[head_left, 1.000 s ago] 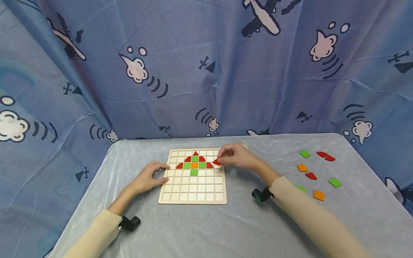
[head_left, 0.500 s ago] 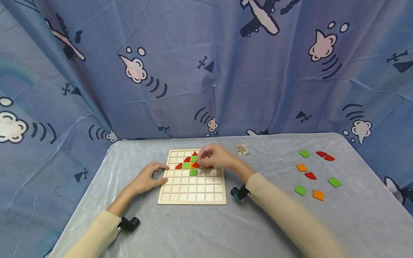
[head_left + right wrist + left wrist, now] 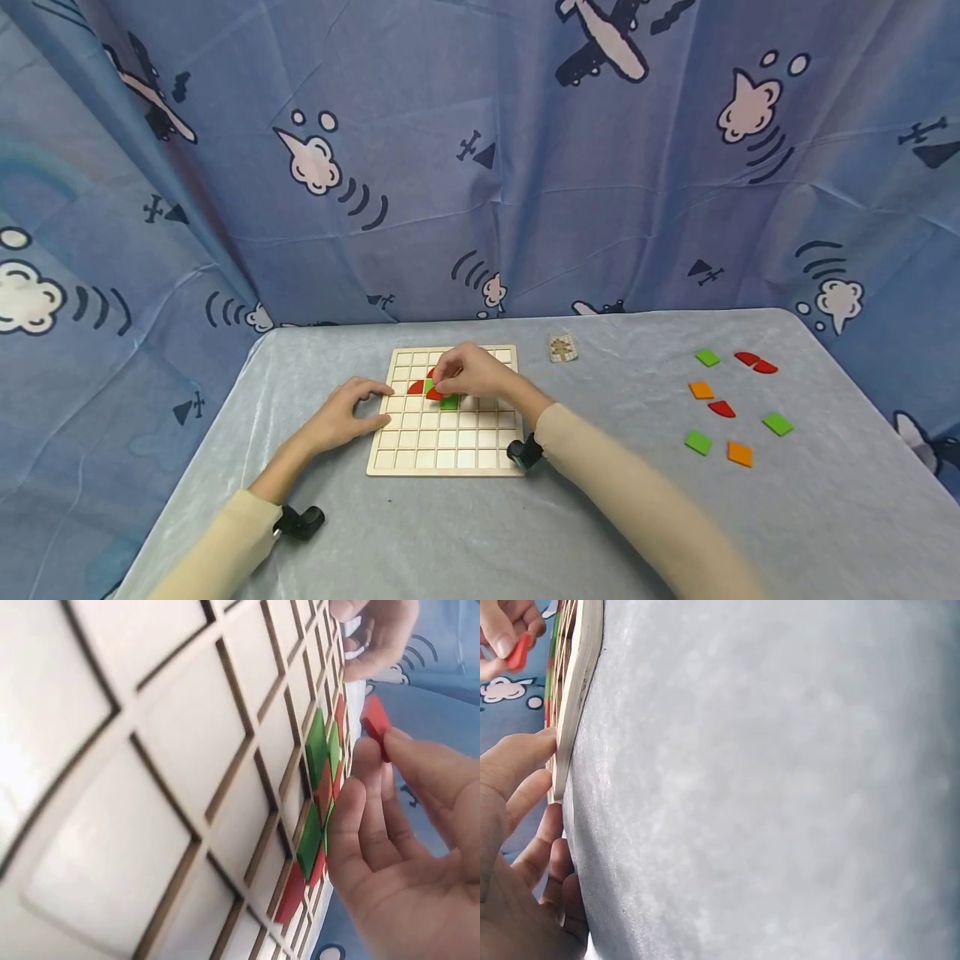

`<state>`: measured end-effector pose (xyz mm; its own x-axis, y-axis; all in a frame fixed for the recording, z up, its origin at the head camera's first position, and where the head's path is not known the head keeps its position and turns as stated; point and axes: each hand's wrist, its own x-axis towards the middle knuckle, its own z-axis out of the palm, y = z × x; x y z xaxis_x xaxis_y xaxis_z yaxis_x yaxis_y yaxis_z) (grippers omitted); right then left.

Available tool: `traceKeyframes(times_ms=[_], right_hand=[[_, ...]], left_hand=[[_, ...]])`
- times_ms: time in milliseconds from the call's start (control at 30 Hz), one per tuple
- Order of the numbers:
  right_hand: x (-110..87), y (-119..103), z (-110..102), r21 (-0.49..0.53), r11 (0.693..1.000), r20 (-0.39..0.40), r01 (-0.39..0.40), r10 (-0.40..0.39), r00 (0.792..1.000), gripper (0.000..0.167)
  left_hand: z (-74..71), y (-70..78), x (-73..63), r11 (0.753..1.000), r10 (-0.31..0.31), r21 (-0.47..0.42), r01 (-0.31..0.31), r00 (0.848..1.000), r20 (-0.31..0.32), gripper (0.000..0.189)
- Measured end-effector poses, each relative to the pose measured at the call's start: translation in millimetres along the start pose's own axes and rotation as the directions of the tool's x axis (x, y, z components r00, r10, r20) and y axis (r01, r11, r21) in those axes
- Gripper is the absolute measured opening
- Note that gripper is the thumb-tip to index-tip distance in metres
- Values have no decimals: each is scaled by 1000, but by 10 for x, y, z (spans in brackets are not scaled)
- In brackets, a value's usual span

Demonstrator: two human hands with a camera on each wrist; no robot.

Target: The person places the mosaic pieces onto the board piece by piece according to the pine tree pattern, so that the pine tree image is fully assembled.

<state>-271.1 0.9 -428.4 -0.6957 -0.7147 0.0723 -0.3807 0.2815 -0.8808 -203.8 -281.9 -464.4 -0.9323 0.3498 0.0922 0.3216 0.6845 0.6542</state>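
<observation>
The red piece (image 3: 434, 394) is above the far half of the gridded board (image 3: 450, 437), left of centre and clear of the grid. Your right hand (image 3: 476, 372) carries it: thumb (image 3: 427, 761) and forefinger are clamped on 1 end, while the other fingers (image 3: 347, 836) bend loosely alongside. Your right forearm (image 3: 630, 492) slants in from the lower right and crosses the board's right edge. The piece's long axis runs outward from your fingertips; its free end points left, toward your left hand (image 3: 347, 414).

Your left hand is at the board's left edge, thumb and forefinger spread apart and touching the board.

On the grid, a green square (image 3: 450, 402) is just beside your right hand; a red quarter-round (image 3: 416, 387) is to the left of the held piece. An orange square (image 3: 324, 793) shows between green squares in the right wrist view.

The board rests on the grey surface (image 3: 420, 533). Beyond its right edge lies a small patterned card (image 3: 562, 347). Farther right are 8 loose pieces: 3 green (image 3: 777, 423), 2 orange (image 3: 740, 453) and 3 red (image 3: 722, 408).
</observation>
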Motion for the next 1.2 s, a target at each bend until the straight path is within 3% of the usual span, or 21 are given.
traceKeyframes(times_ms=[333, 567, 833, 1200], right_hand=[[92, -58, 93, -134, 990, 14, -45, 47, 999, 6], [120, -65, 125, -151, 985, 30, -81, 86, 996, 7], [131, -125, 141, -278, 955, 6, -105, 111, 994, 11], [149, -96, 156, -291, 949, 21, -120, 132, 991, 8]], left_hand=[[0, 9, 0, 1000, 7, -2, -7, 1000, -1, 37], [-4, 5, 0, 1000, 3, 0, -3, 1000, 6, 38], [-4, 16, 4, 1000, 8, 7, -8, 1000, 3, 38], [-6, 24, -4, 1000, 8, 10, -8, 1000, 6, 38]])
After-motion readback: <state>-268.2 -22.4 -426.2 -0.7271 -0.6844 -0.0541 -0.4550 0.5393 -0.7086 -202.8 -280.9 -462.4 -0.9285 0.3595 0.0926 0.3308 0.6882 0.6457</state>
